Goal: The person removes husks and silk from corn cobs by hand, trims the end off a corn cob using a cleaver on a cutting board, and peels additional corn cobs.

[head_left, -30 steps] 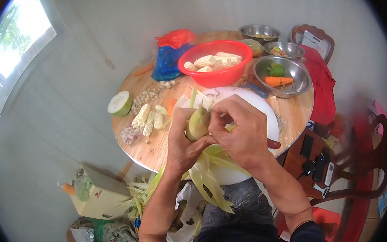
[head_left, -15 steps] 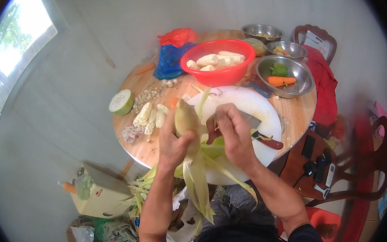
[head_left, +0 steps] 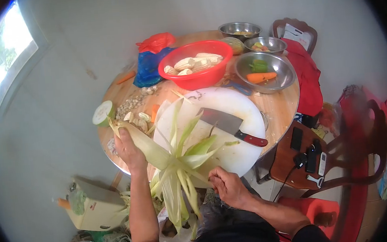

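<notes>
My left hand [head_left: 130,149] is wrapped round an ear of corn [head_left: 146,145], which lies tilted over the left part of the white cutting board [head_left: 246,155]. Pale green husk leaves [head_left: 175,177] are peeled back and fan out from its lower end. My right hand [head_left: 228,186] is closed, low in front of the board, pinching the end of one husk leaf that stretches toward it. On the board rests a cleaver [head_left: 218,118] with a dark red handle. Peeled corn cobs [head_left: 136,121] lie beyond my left hand, partly hidden by the ear.
A red basin [head_left: 199,77] holds several peeled cobs. To its right stand metal bowls, the nearest [head_left: 285,79] with a carrot and a green pepper. A cut gourd [head_left: 103,113] sits at the table's left edge. A bin [head_left: 95,206] stands lower left, a chair [head_left: 283,168] at right.
The ear has swung left and tilted with my left hand. My right hand has come down toward me, drawing a husk leaf away. The cleaver is now in fuller view.
</notes>
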Motion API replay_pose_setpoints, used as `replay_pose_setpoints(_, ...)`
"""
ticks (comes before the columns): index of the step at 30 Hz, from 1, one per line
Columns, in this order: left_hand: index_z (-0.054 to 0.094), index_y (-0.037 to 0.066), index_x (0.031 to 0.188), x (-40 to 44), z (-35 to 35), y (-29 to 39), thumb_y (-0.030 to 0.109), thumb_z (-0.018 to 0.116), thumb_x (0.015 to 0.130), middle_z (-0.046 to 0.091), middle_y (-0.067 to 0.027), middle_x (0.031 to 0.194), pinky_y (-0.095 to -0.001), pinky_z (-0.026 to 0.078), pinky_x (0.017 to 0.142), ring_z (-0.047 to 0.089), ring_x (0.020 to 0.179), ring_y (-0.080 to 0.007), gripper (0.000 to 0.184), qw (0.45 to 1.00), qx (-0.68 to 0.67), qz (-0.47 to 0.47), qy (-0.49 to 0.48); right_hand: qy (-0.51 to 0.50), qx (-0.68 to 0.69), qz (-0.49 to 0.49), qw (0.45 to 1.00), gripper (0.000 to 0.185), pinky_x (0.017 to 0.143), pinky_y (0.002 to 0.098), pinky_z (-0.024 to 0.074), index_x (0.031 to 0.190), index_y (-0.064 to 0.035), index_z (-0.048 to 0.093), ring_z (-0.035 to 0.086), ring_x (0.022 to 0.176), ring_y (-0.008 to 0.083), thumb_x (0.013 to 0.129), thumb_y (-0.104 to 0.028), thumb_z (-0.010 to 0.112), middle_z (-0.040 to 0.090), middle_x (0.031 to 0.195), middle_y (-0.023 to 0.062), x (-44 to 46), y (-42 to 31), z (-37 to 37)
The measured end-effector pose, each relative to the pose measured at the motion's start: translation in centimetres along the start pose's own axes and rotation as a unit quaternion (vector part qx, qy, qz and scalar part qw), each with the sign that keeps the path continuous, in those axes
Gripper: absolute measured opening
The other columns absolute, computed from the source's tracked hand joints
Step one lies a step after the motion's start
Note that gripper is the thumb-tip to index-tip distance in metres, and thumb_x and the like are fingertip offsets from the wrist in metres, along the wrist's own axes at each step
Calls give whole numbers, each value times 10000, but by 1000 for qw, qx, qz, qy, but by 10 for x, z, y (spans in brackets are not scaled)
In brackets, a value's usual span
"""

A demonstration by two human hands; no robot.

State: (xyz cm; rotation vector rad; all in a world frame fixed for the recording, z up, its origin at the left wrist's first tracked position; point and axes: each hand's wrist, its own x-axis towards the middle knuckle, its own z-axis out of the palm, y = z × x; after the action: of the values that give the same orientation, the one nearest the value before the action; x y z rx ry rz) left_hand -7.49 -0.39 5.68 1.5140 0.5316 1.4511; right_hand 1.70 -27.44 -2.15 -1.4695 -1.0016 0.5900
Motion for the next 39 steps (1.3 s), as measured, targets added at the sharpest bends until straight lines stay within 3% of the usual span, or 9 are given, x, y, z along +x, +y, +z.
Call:
replay_pose_setpoints(1,567,27,1174,1,-4,0,402,480,1073,640,-74,924,-302,526,676,626,765,-153,398,999,-29,-18,-7,-1,-3,-21,1000,190,601,300,493,1028,8,545,580,624,133,1082,-161,480,564,729,47,-4,1,3)
replay_pose_setpoints(11,586,40,1082,22,-49,4,472,485,1060,617,-73,847,-333,533,635,623,725,-181,444,973,-146,-119,135,-3,-33,-97,995,108,591,321,494,1029,2,564,603,628,176,1046,-90,510,601,738,102,-12,15,35)
replay_pose_setpoints(20,595,54,1124,19,-91,-38,484,547,1039,633,-52,918,-330,552,667,637,781,-180,441,960,-133,-208,135,-48,-37,-54,997,67,632,315,529,1051,0,596,658,671,188,1017,-31,547,659,792,108,-20,13,45)
replay_pose_setpoints(23,614,44,1065,28,-103,-55,473,474,1065,637,-74,811,-324,538,631,631,699,-196,451,958,-136,-209,140,-79,-17,-86,993,118,660,320,552,1109,9,613,698,722,199,1010,-9,550,698,835,123,-16,14,35)
replay_pose_setpoints(26,616,31,1093,53,-128,-70,480,472,1064,630,-78,819,-331,543,639,648,742,-209,472,936,-155,-302,90,-55,0,-22,998,128,710,311,567,1107,19,647,730,802,200,1006,-15,576,730,897,131,-6,-3,4)
replay_pose_setpoints(27,607,20,1148,67,-135,-75,482,472,1064,645,-93,870,-347,553,651,659,777,-220,488,951,-75,-289,82,-57,0,-19,998,128,710,311,567,1107,19,647,730,802,200,1006,-15,576,730,897,131,0,-1,-8)
replay_pose_setpoints(29,597,9,1202,96,-139,-79,484,472,1064,660,-109,920,-364,564,662,669,811,-231,510,956,9,-284,70,37,-116,-48,991,117,704,314,564,1079,33,650,726,779,227,994,-34,607,724,954,151,8,5,-33)
replay_pose_setpoints(31,548,-23,1312,114,-136,-77,501,469,1061,678,-134,1057,-391,577,765,681,893,-263,586,952,-92,-291,23,100,-218,-48,970,186,749,399,548,1087,-4,640,691,871,347,910,-46,682,689,980,174,20,-5,-62)
replay_pose_setpoints(39,562,-18,1334,179,-147,-162,503,500,1038,686,-158,1099,-407,540,847,675,971,-279,602,941,222,-250,-48,128,-455,-36,881,332,849,454,511,1099,-29,643,612,1032,350,824,-150,784,613,1087,134,57,-3,-116)
